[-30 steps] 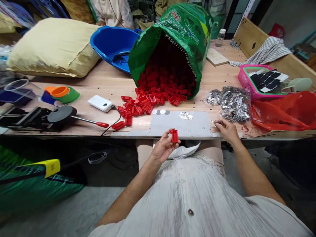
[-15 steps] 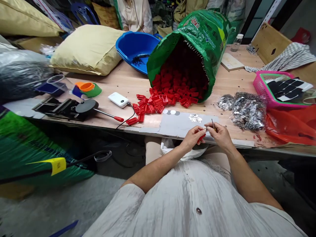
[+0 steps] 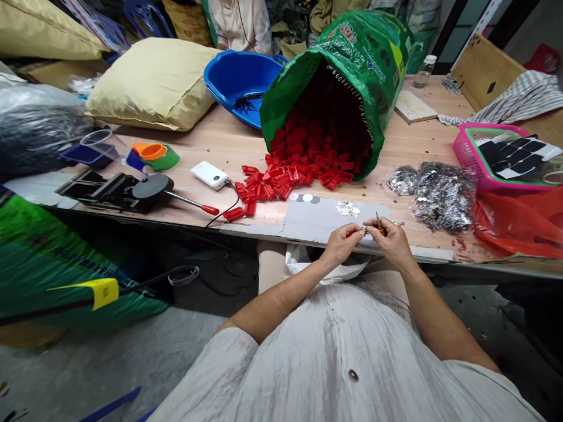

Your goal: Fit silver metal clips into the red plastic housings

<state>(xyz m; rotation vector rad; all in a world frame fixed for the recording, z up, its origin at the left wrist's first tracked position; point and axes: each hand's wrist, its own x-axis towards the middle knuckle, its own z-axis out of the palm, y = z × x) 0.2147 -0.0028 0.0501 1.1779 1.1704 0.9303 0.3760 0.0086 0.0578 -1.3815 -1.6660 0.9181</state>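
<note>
Over the near edge of the table, my left hand (image 3: pixel 343 243) is closed round a red plastic piece (image 3: pixel 351 233), mostly hidden by the fingers. My right hand (image 3: pixel 391 243) meets it fingertip to fingertip. A slim dark pointed tool (image 3: pixel 379 221) sticks up out of the right fingers; its kind is unclear. Between the fingertips of both hands shows a tiny shiny metal part (image 3: pixel 364 229). Just beyond lies a grey sheet (image 3: pixel 308 220) with a small heap of silvery metal parts (image 3: pixel 347 208) on it.
Red plastic pieces (image 3: pixel 281 181) spill from a green sack (image 3: pixel 325 55). Bagged metal parts (image 3: pixel 444 196) and a pink basket (image 3: pixel 461 149) are at right. Left are a white power bank (image 3: pixel 210 175), a lever tool (image 3: pixel 153 190) and a blue basin (image 3: pixel 233 73). Someone sits opposite (image 3: pixel 240 26).
Both hands stay together at nearly the same spot. The left hand has turned slightly, so less of the red piece shows below its fingers. The camera view has shifted a little.
</note>
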